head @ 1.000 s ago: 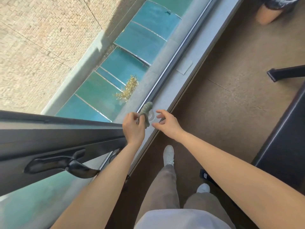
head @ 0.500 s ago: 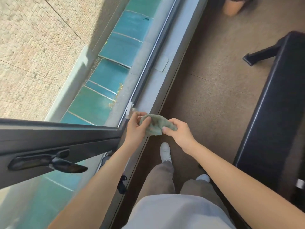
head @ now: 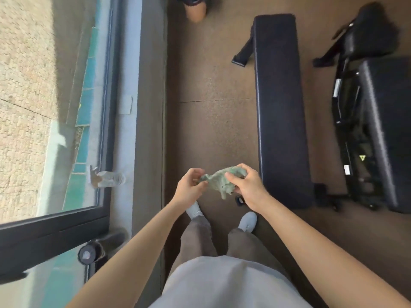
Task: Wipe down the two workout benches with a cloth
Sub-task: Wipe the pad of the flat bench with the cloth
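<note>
A crumpled pale green cloth (head: 222,180) hangs between my two hands above the brown floor. My left hand (head: 190,185) pinches its left end and my right hand (head: 246,185) grips its right part. A long flat black workout bench (head: 281,103) stretches away just to the right of my right hand. A second black bench (head: 387,130) on a black frame stands further right, partly cut off by the frame edge.
A grey window sill (head: 135,130) and a large window (head: 55,107) run along the left, with a clear plastic bottle (head: 109,178) lying on the sill. A black open window frame with a handle (head: 89,255) juts in at lower left. Another person's foot (head: 195,10) is at the top.
My hands have come away from the window sill with the cloth and moved right, toward the flat bench. My right hand has taken hold of the cloth. My view has turned right, showing both benches.
</note>
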